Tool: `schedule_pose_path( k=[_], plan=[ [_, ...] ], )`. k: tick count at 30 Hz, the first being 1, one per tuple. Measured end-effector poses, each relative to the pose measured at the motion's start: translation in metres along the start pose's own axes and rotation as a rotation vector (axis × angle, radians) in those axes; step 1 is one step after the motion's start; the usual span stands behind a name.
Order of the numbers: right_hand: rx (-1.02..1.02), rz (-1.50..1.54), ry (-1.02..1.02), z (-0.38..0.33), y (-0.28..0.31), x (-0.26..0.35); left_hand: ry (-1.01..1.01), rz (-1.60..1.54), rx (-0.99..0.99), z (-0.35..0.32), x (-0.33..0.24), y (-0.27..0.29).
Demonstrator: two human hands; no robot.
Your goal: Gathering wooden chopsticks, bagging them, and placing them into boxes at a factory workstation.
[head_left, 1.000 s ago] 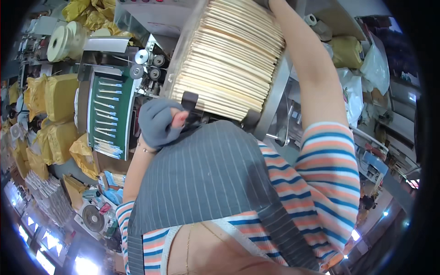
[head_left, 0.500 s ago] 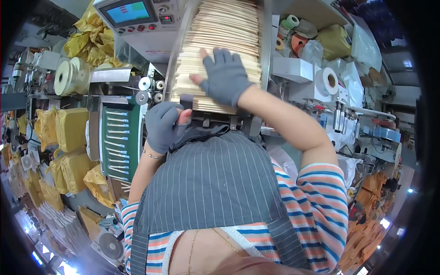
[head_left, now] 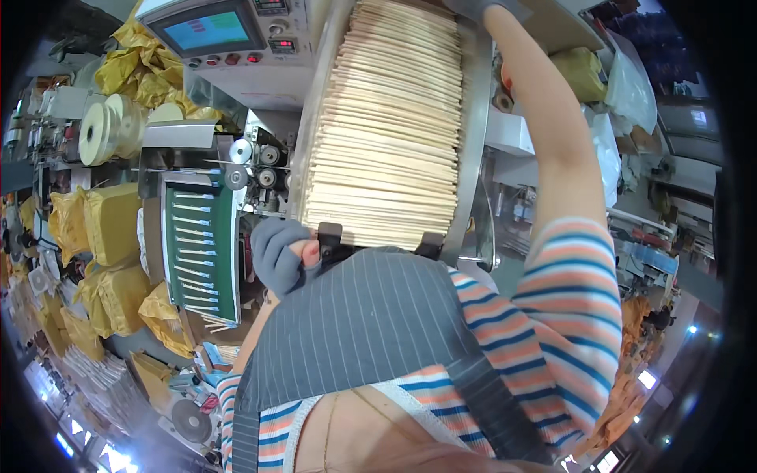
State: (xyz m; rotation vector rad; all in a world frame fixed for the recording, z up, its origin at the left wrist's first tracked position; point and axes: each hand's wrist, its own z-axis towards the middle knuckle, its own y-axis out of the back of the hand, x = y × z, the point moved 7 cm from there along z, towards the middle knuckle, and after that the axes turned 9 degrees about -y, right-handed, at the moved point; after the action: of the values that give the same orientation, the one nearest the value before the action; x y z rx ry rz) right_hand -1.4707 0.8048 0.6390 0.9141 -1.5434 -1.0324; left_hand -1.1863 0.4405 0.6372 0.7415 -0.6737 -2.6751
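A tall stack of pale wooden sticks [head_left: 390, 126] fills a metal hopper [head_left: 473, 158] right in front of me. My left hand [head_left: 277, 256], in a grey fingerless glove, is curled into a fist at the hopper's lower left corner, with its fingertips against a black bracket [head_left: 330, 235]. My right arm reaches up along the hopper's right side. Only a sliver of my gloved right hand [head_left: 477, 6] shows at the top edge, above the sticks, and its fingers are cut off.
A green conveyor belt [head_left: 197, 252] carrying several wrapped sticks runs to the left of the hopper. Above it are rollers [head_left: 252, 154] and a control panel with a screen [head_left: 209, 31]. Yellow sacks [head_left: 110, 229] and a paper roll [head_left: 98, 130] stand at the left. Cluttered shelves are at the right.
My right hand left the face of the stick stack and rose to the top of the hopper, nearly out of view. My left hand stayed at the hopper's lower corner.
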Motion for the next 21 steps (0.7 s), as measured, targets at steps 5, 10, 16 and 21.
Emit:
schedule_pose_path(
  k=[5,10,16,21],
  plan=[
    [0.168,-0.464,0.230,0.080,-0.112,-0.022,-0.021,-0.022,0.034,-0.005,0.008,-0.003],
    [0.138,0.047,0.032,0.036,-0.086,-0.003,0.030,-0.050,0.058,-0.007,0.007,-0.002],
    [0.318,-0.068,-0.207,0.032,-0.102,0.000,0.042,-0.079,0.013,-0.008,0.007,-0.002],
    [0.463,0.148,-0.517,-0.017,-0.082,0.019,0.025,-0.073,0.005,-0.010,0.008,-0.001]
  ],
)
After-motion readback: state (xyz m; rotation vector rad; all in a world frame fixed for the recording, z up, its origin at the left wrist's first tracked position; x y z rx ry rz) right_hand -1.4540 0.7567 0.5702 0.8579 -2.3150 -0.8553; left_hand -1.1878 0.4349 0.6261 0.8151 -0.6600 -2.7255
